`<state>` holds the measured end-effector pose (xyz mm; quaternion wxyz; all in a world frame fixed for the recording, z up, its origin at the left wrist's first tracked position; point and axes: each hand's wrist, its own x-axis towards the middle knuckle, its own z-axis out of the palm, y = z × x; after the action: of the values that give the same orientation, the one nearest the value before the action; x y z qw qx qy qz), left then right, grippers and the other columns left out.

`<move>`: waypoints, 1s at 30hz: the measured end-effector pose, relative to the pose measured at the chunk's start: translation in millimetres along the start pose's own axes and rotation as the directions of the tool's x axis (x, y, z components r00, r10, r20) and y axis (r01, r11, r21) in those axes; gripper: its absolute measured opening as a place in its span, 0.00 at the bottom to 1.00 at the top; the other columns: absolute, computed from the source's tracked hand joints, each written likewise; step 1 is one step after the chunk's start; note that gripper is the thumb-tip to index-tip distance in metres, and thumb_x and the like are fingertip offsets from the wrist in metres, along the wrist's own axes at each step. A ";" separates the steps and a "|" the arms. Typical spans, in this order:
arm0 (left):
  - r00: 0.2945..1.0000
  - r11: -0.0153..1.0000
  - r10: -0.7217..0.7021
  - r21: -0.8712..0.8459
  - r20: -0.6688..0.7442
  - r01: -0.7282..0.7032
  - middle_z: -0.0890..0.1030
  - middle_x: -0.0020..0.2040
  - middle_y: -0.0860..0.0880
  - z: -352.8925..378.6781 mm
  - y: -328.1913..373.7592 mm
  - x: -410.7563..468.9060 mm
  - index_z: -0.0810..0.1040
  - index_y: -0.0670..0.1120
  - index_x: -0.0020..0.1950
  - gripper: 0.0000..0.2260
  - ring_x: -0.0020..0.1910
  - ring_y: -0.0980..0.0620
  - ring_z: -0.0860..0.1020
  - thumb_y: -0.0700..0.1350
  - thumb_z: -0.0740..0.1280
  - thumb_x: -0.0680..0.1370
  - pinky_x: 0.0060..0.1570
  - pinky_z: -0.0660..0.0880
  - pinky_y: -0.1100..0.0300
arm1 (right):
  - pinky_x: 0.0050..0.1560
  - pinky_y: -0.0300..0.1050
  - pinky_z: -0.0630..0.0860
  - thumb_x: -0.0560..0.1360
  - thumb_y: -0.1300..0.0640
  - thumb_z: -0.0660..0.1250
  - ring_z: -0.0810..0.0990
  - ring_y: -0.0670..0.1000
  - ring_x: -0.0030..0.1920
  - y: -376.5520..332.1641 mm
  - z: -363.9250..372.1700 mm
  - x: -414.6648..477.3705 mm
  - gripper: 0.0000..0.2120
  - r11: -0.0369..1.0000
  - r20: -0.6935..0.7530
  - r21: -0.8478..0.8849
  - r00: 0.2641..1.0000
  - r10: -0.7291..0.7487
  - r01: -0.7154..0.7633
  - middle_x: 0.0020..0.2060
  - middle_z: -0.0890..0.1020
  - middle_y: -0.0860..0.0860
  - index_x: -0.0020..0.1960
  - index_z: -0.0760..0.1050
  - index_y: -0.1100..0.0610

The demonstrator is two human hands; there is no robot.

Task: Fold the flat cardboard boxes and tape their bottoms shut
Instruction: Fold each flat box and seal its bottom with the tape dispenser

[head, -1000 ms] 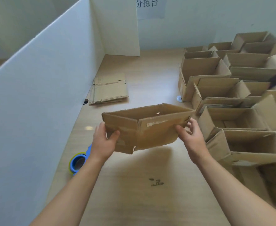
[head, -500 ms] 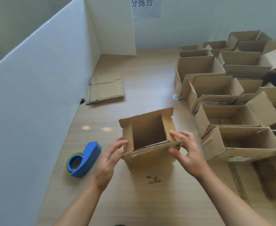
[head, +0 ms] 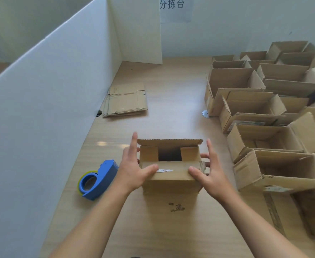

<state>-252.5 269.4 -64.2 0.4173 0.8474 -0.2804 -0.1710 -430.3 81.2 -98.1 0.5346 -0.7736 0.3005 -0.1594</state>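
since half a second ago we have squared the cardboard box (head: 169,175) to us; it sits on the table (head: 171,229) just right of the blue tape dispenser (head: 99,180), short flaps folded in, near long flap laid over them, far long flap not yet down. our left hand (head: 134,168) and right hand (head: 212,170) flank it, fingers straight and gripping nothing, thumbs pressing the near flap flat. we judge the risk is springback: only our thumbs hold the flaps, so lifting the left hand toward the dispenser could let them rise, leaving a gap and crooked tape. the flat boxes (head: 126,101) lie well beyond the dispenser.
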 end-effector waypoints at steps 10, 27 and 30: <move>0.999 0.992 0.038 0.125 -0.033 -0.033 0.74 0.64 0.54 19.0 -19.0 2.9 0.69 0.52 0.73 0.20 0.62 0.59 0.70 0.53 0.64 0.81 0.60 0.65 0.62 | 0.63 0.30 0.59 0.78 0.46 0.67 0.68 0.38 0.65 4.1 13.9 23.3 0.24 0.985 -0.046 -0.169 0.998 -0.039 0.031 0.66 0.69 0.47 0.73 0.68 0.42; 1.000 0.979 0.019 0.203 0.012 -0.021 0.79 0.58 0.50 36.0 -46.1 -0.9 0.76 0.49 0.67 0.16 0.58 0.51 0.76 0.52 0.64 0.81 0.54 0.69 0.61 | 0.68 0.61 0.70 0.75 0.41 0.59 0.73 0.59 0.68 -0.7 67.2 31.2 0.21 0.653 0.166 -0.689 0.946 -0.278 0.313 0.64 0.77 0.53 0.61 0.79 0.49; 0.999 0.984 0.032 0.175 0.037 -0.037 0.79 0.60 0.52 23.5 -46.2 -0.5 0.75 0.51 0.68 0.15 0.59 0.54 0.75 0.51 0.63 0.82 0.57 0.68 0.63 | 0.67 0.58 0.71 0.75 0.39 0.59 0.69 0.55 0.67 4.0 66.5 32.6 0.20 0.655 0.128 -0.697 0.949 -0.289 0.293 0.63 0.77 0.50 0.60 0.79 0.46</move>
<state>-249.8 278.2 -115.1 0.3390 0.8729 -0.3160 -0.1526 -368.7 108.1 -129.4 0.1650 -0.9572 0.2093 -0.1130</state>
